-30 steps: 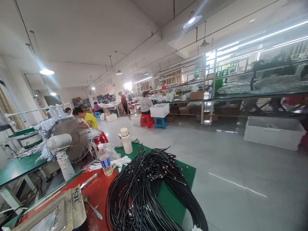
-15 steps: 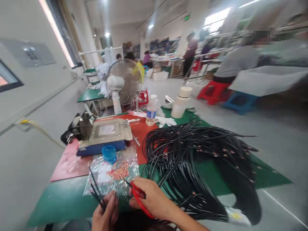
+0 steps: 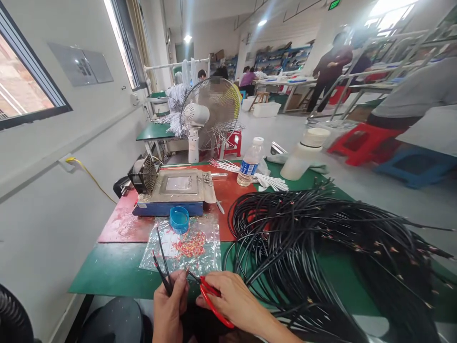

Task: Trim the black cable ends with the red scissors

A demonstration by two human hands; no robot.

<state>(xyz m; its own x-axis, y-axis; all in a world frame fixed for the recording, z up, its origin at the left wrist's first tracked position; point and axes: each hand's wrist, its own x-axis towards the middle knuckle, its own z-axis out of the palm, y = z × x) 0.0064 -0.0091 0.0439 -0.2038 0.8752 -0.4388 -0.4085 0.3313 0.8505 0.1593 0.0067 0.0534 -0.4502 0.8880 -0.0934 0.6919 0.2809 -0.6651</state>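
Note:
Several black cable ends point(image 3: 162, 267) stand up out of my left hand point(image 3: 170, 300), which is closed round them near the table's front edge. My right hand point(image 3: 228, 295) grips red-handled scissors point(image 3: 213, 299), with their dark tip pointing at the fingertips of my left hand. Just beyond the hands, a clear plastic bag point(image 3: 150, 255) lies flat, bearing a scatter of small red and yellow pieces point(image 3: 193, 244). At its far edge sits a blue round container point(image 3: 179, 219). A large bundle of black cables point(image 3: 285, 238) spreads over the right of the table.
Behind the bag are a blue-sided heating device point(image 3: 167, 208) and a small fan point(image 3: 143, 175). A water bottle point(image 3: 249, 163), a pale flask point(image 3: 305, 155) and white wires point(image 3: 273, 182) stand or lie farther back. Beyond is a large fan point(image 3: 196, 114); people work in the background.
The camera view has turned left, so the scene sits farther right. The scissors' tip is now closer to my left fingertips. Both hands keep their holds.

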